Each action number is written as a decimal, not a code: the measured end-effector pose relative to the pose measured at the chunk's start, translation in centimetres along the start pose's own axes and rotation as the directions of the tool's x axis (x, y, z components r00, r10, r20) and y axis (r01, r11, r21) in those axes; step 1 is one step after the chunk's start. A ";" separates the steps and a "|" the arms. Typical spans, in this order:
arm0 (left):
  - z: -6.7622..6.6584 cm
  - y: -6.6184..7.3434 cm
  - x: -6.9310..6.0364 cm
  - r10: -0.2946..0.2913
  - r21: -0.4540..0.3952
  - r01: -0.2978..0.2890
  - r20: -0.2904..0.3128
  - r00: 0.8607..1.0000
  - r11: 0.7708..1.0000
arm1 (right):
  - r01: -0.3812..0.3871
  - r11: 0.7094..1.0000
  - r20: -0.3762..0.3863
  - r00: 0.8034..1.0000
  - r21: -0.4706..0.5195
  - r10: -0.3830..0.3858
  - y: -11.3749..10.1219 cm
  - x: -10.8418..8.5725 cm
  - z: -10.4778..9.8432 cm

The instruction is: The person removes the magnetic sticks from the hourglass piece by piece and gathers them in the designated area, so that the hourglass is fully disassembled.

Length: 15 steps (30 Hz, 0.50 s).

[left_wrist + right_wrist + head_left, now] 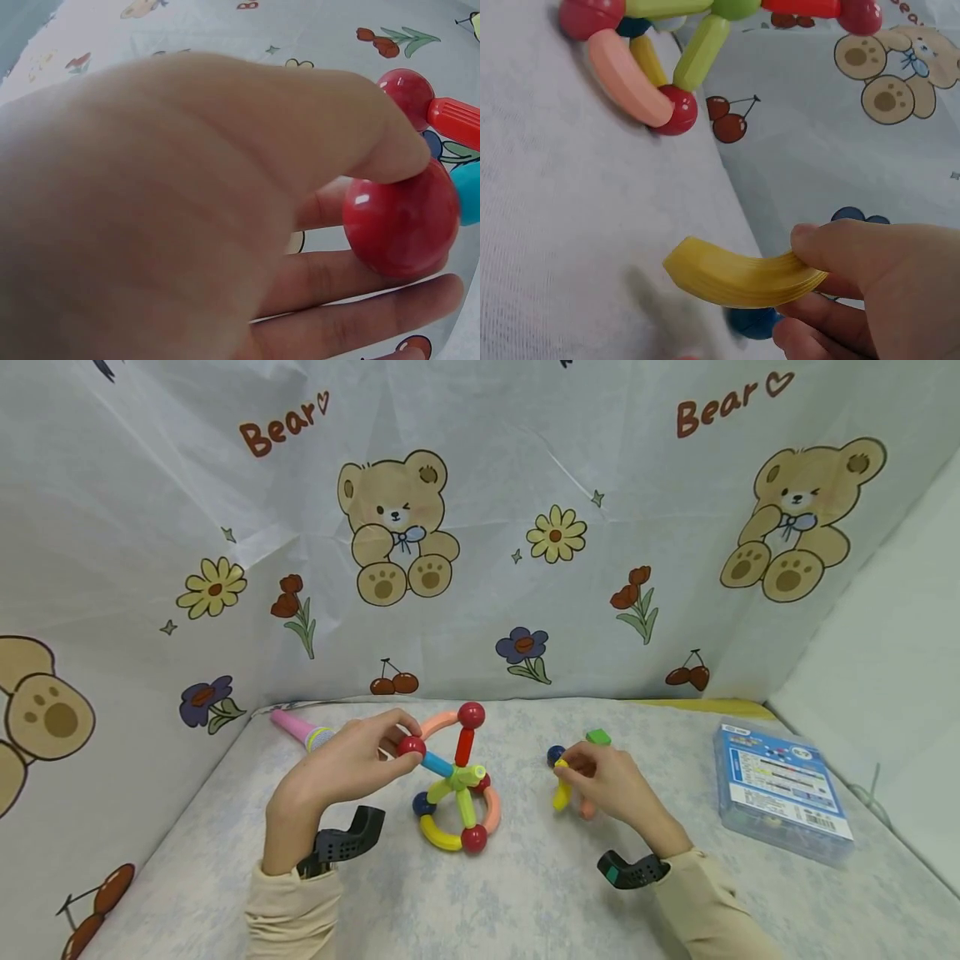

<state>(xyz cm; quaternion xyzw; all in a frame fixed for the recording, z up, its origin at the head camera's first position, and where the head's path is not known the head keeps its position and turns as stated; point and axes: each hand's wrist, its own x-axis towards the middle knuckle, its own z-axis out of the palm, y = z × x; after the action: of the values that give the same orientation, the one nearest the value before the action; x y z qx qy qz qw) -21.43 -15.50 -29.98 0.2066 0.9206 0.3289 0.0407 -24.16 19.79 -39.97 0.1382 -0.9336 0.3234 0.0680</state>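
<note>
My left hand pinches a red ball between thumb and fingers. That ball sits on the end of a light-blue stick, part of a standing build of coloured sticks and balls. Light-green sticks spread from its middle, and a red stick rises to another red ball. At the base, a curved yellow stick and a curved pink one link balls. To the right, my right hand holds a loose curved yellow stick by one end, apart from the build.
Close to my right hand lie a dark-blue ball, a green piece and a partly hidden pink stick. A clear plastic box stands at the right. Behind my left hand is a pink toy microphone.
</note>
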 end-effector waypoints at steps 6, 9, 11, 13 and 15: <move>0.0 0.1 0.0 0.003 0.003 -0.003 0.001 1.000 1.000 | -0.064 0.996 0.009 0.998 -0.061 0.064 1.8 0.3 1.0; 0.1 0.2 0.1 0.009 0.004 -0.009 0.005 1.000 1.000 | -0.087 0.992 0.001 0.996 -0.086 0.087 2.2 0.4 1.3; 0.1 0.3 0.1 0.010 0.003 -0.010 0.006 1.000 1.000 | -0.094 0.991 -0.002 0.996 -0.096 0.094 2.4 0.4 1.4; 0.1 0.3 0.1 0.009 0.001 -0.009 0.005 1.000 1.000 | -0.096 0.990 0.002 0.995 -0.101 0.097 2.5 0.4 1.6; 0.2 0.3 0.1 0.006 0.002 -0.006 0.004 1.000 1.000 | -0.101 0.991 0.021 0.994 -0.087 0.103 2.7 0.3 1.7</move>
<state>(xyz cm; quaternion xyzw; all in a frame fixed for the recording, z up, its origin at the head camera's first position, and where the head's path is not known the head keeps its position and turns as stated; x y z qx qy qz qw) -21.41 -15.14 -29.93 0.2099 0.9202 0.3278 0.0416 -25.31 20.69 -42.78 0.0913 -0.9534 0.2840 0.0451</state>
